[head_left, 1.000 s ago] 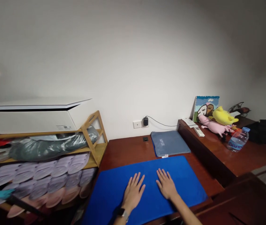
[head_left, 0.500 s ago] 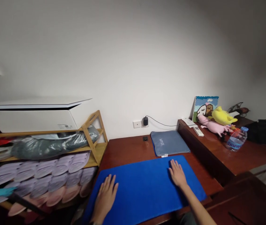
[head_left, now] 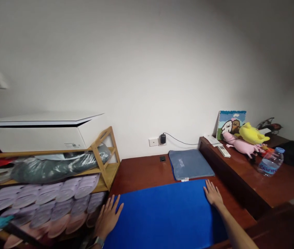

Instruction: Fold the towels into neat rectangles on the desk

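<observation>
A blue cloth (head_left: 162, 211) lies spread flat on the reddish-brown desk (head_left: 139, 173). My left hand (head_left: 110, 214) rests at the cloth's left edge, fingers stretched and apart, a watch on the wrist. Over the far right corner of the cloth lies my right hand (head_left: 214, 194), palm down with its fingers spread. Neither hand grips anything. Just beyond the cloth sits a folded grey-blue cloth (head_left: 192, 164) with pale lettering and a blue underside.
On the left stands a wooden rack (head_left: 107, 176) with rows of lilac slippers (head_left: 66, 188) and a white box (head_left: 38, 138) on top. The raised right surface carries a water bottle (head_left: 270, 164), plush toys (head_left: 242, 145) and a remote (head_left: 224, 151). A black plug (head_left: 163, 138) sits in the wall.
My hands have moved apart, the left toward the left edge and the right toward the far right corner of the blue cloth. The view has tilted up slightly.
</observation>
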`<move>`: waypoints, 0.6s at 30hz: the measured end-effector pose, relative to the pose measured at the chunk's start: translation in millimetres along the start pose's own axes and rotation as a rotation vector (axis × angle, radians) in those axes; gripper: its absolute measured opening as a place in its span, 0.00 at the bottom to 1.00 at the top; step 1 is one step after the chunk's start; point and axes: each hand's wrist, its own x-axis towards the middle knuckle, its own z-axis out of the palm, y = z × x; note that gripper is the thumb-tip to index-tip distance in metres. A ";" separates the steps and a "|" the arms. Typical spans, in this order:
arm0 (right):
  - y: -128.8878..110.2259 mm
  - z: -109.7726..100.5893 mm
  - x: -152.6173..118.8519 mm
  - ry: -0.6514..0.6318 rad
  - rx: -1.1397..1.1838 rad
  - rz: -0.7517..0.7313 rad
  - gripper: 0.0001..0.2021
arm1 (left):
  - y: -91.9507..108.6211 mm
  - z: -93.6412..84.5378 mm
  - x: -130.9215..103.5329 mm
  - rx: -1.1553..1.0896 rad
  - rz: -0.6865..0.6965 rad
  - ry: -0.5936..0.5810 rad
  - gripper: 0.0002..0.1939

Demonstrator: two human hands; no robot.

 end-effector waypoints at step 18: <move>-153.3 39.4 -98.4 -0.037 0.100 -0.470 0.34 | 211.3 -7.2 -28.5 -0.255 0.393 -0.062 0.31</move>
